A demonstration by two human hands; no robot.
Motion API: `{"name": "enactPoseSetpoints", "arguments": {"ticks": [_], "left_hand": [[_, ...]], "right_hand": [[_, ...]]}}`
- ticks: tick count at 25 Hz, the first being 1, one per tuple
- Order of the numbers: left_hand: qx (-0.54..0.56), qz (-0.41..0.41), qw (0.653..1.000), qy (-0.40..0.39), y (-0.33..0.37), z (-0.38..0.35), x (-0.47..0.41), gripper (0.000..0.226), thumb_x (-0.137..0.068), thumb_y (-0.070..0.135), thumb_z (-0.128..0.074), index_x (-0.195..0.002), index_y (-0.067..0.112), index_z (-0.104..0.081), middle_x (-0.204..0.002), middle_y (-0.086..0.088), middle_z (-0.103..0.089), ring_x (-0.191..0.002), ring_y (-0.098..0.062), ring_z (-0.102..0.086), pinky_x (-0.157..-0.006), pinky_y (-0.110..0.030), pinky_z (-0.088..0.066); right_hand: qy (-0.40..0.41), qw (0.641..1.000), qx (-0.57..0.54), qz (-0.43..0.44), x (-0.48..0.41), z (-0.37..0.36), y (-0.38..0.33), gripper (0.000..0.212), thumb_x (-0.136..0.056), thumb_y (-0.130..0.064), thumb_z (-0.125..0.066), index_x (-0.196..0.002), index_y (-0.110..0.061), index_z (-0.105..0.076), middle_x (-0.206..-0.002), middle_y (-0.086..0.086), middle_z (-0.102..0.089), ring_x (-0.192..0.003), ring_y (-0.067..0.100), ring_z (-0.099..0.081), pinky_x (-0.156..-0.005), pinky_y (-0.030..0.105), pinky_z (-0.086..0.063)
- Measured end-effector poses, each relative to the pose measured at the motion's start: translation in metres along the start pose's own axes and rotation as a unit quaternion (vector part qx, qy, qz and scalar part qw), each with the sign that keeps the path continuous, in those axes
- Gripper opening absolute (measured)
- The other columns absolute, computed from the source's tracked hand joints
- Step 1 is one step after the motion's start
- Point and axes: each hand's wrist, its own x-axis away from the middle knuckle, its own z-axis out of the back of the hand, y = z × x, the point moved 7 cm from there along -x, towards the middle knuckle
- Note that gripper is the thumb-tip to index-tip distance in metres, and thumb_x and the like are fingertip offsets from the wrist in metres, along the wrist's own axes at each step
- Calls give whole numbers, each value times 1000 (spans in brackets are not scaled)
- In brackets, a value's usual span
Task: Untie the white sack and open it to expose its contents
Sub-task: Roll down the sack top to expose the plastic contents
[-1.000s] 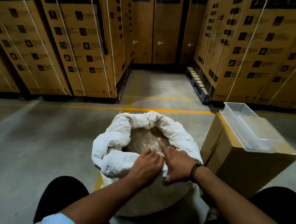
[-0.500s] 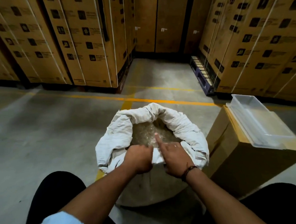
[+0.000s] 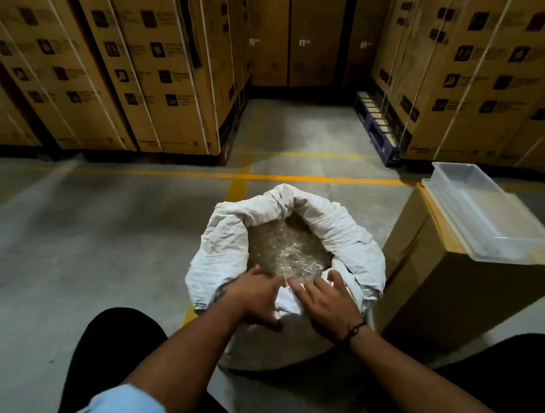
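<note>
White sack [image 3: 223, 250] stands wide open.

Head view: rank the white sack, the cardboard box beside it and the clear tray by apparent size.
1. white sack and cardboard box: look alike, not ranked.
2. clear tray: smallest.

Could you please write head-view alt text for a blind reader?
The left hand grips and the right hand presses the near rim of an open white sack, contents exposed. A clear tray sits on a cardboard box beside it.
</note>
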Motion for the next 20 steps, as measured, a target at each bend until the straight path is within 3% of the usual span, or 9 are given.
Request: {"name": "enactPoseSetpoints", "arguments": {"ticks": [3,5,7,9,11,14,16,18,20], "left_hand": [[-57,4,994,93,16,-10,1,46,-82,29,-55,-125,14,-55,-96,-8,-71,-85,-33,-68,-69,-37,-50],[-132,-53,970,195,36,-15,7,23,-84,16,-47,-101,12,-61,-80,-7,-63,-71,-29,-59,-59,-37,-44],[-166,-99,937,291,49,-23,15,8,-88,16,-50,-90,15,-58,-79,-7,-59,-73,-27,-51,-60,-38,-42],[-130,-75,959,239,46,-26,14,19,-85,25,-57,-100,15,-57,-89,-7,-61,-82,-27,-52,-67,-39,-44],[-30,-24,990,134,26,-27,5,66,-72,54,-69,-122,16,-50,-109,-6,-63,-100,-29,-55,-83,-41,-45],[93,32,995,27,0,-21,0,127,-49,88,-62,-151,21,-27,-133,-8,-62,-127,-30,-49,-113,-43,-33],[77,25,997,-12,1,-19,0,124,-58,79,-69,-154,17,-21,-130,-13,-65,-125,-32,-56,-114,-43,-36],[27,24,999,32,8,-24,-6,92,-76,55,-73,-148,14,-33,-113,-14,-71,-104,-35,-67,-90,-40,-49],[-74,-7,991,107,27,-27,-7,64,-76,33,-74,-132,11,-54,-87,-11,-73,-79,-33,-70,-73,-36,-48]], "right_hand": [[-140,988,-64,-30,1,-12,8,92,-72,-28,-57,-154,-17,-17,-111,5,-60,-102,30,-60,-98,55,-36],[-275,946,-151,-86,8,-29,17,117,-63,-53,-59,-156,-21,5,-137,5,-49,-125,26,-50,-107,56,-28],[-312,928,-172,-110,15,-36,15,124,-59,-70,-47,-154,-21,15,-141,3,-50,-130,24,-47,-111,54,-23],[-276,945,-137,-106,13,-36,12,116,-66,-62,-53,-155,-19,10,-122,4,-65,-116,27,-57,-107,54,-22],[-191,973,-90,-91,5,-29,14,106,-68,-41,-62,-153,-13,-6,-91,3,-73,-91,27,-67,-98,52,-25],[-88,996,-1,-34,-4,-19,6,91,-63,-33,-60,-146,-6,-33,-62,1,-68,-67,26,-67,-93,51,-27],[-85,996,3,-25,-4,-17,0,88,-63,-24,-59,-146,-7,-38,-61,1,-66,-67,27,-65,-93,52,-29],[-130,990,-27,-40,0,-21,0,92,-63,-19,-58,-150,-11,-30,-71,2,-68,-77,29,-65,-95,53,-27],[-225,969,-90,-45,3,-29,9,96,-69,-26,-60,-154,-19,-16,-99,3,-70,-102,28,-62,-101,52,-23]]}}
